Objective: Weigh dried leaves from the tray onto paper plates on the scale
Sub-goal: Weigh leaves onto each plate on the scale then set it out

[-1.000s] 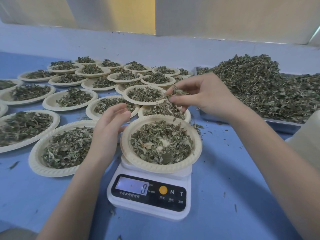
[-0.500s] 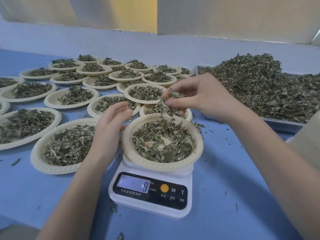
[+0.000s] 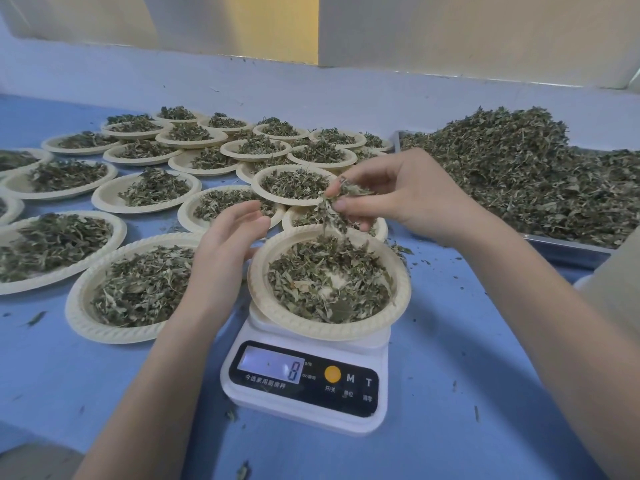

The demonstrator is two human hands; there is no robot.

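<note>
A paper plate (image 3: 329,327) of dried leaves (image 3: 329,282) is being carried by the white scale (image 3: 306,382), whose display is showing 8 beside the letters M and T. A tuft of leaves (image 3: 337,206) is being pinched above it by the right hand (image 3: 401,195). The left hand (image 3: 225,251) is being held beside the rim, fingers loosely straight. Filled plates (image 3: 152,192) are lying leftward, the heaped tray (image 3: 568,249) rightward.

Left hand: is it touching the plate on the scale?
Cannot tell. In the head view the left hand overlaps the plate rim, hiding any contact or gap.

Blue tabletop (image 3: 450,393), pale wall (image 3: 450,32), yellow panel (image 3: 282,26)
</note>
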